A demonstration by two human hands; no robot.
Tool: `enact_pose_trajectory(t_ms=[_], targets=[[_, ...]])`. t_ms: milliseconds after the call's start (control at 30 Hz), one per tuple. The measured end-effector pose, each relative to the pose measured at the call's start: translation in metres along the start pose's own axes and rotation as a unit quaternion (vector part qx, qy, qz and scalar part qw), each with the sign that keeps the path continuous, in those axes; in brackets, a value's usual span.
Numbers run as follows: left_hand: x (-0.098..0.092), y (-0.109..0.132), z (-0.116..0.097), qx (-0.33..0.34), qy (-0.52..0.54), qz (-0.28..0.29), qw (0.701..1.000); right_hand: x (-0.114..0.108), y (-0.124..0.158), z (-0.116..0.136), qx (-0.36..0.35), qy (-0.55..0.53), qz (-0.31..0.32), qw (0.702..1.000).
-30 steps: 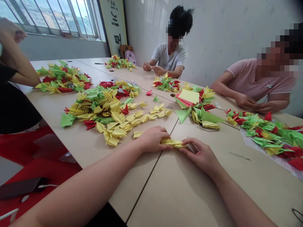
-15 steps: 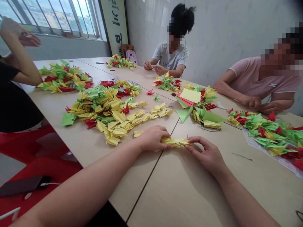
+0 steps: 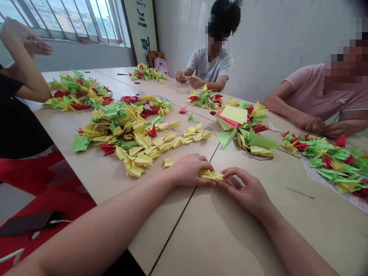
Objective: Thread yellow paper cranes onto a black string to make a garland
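A short strand of folded yellow paper cranes (image 3: pixel 211 176) lies on the table between my hands. My left hand (image 3: pixel 190 170) presses down over its left end, and my right hand (image 3: pixel 244 187) pinches its right end with the fingertips. One loose yellow crane (image 3: pixel 169 162) sits just beyond my left hand. A large heap of yellow, green and red paper cranes (image 3: pixel 126 132) spreads to the left and ahead of my hands, with a yellow string of them (image 3: pixel 186 136) reaching toward my left hand.
Other crane heaps (image 3: pixel 77 96) (image 3: pixel 330 165) lie on the beige table (image 3: pixel 218 230). A stack of square paper (image 3: pixel 234 114) sits ahead. A thin needle (image 3: pixel 300 193) lies at right. Co-workers in white (image 3: pixel 209 69), pink (image 3: pixel 324 92) and black (image 3: pixel 17 115) sit around. A phone (image 3: pixel 28 223) rests on a red seat.
My hands stay on the yellow strand, and my right hand's fingers have curled closer around its end. The whole scene has shifted slightly in view as my head moved.
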State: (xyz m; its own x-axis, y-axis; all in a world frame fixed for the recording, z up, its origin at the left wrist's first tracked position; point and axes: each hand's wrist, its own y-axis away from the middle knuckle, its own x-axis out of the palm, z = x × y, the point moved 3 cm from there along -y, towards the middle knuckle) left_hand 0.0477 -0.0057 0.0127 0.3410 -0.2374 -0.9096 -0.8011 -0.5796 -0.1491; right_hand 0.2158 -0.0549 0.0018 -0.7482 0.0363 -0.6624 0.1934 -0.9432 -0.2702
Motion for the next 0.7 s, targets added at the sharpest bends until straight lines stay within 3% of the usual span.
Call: enact_pose_trajectory(t_ms=[167,333,533,700], targets=[[0.0009,-0.0019,-0.0011,0.0,-0.012,0.016,1.0,-0.0005,-0.0018,-0.002,-0.002,0.001,0.017,1.0],[0.0041,-0.0049,-0.0028,0.0,-0.015,0.016,1.0,0.0014,-0.0041,0.001,-0.064,0.011,0.038,0.997],[0.0057,-0.0068,-0.0043,-0.004,-0.016,0.013,1.0,-0.0001,-0.0016,0.0023,-0.034,0.014,0.02,0.999],[0.0048,-0.0065,-0.0065,-0.009,-0.035,0.011,0.999,0.0019,-0.001,0.0041,-0.093,0.032,0.054,0.994]])
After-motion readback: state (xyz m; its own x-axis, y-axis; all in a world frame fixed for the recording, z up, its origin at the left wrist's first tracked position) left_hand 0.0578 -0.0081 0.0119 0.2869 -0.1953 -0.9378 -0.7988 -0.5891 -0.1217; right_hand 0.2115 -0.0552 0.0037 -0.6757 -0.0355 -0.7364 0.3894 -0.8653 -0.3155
